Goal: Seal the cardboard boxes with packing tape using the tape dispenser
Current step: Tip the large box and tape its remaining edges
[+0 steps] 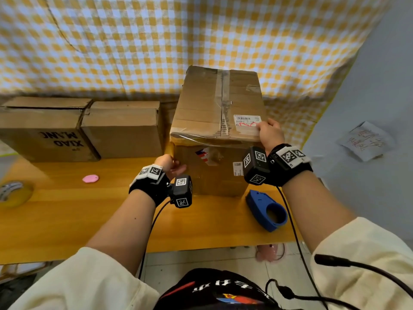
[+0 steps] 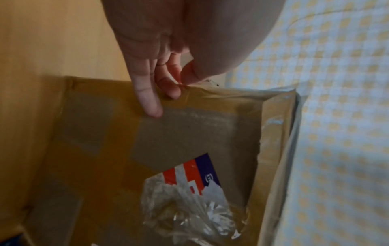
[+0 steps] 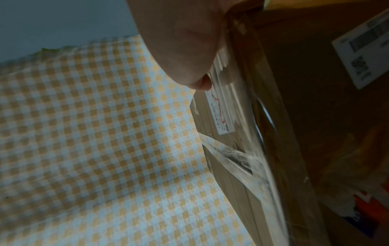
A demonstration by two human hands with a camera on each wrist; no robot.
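At centre of the head view, a tall cardboard box (image 1: 218,130) stands on the yellow table (image 1: 78,220), w/ a fresh clear tape strip (image 1: 214,136) running across its near top edge. Right hand (image 1: 270,133) sits on the box's top right corner, fingers bent over the tape end by the white shipping label (image 1: 247,123); whether it pinches or just presses, can't tell. Left hand (image 1: 171,164) is at the box's lower-left front edge; in the left wrist view its fingers (image 2: 150,99) lie fairly straight, tips flat against the cardboard, holding nothing.

Blue tape dispenser (image 1: 266,209) lies on the table at lower right of the box, no hand on it. Two more boxes (image 1: 85,128) wait at left, and a tape roll (image 1: 13,193) sits at the far left edge.

Step in hand looks like smoothing the strip down. To do it well: keep the left hand bracing so the box doesn't slide, run the right-hand fingers firmly along the tape & over the corner, push wrinkles outward, and wrap the loose end down the side wall before picking up the dispenser again.
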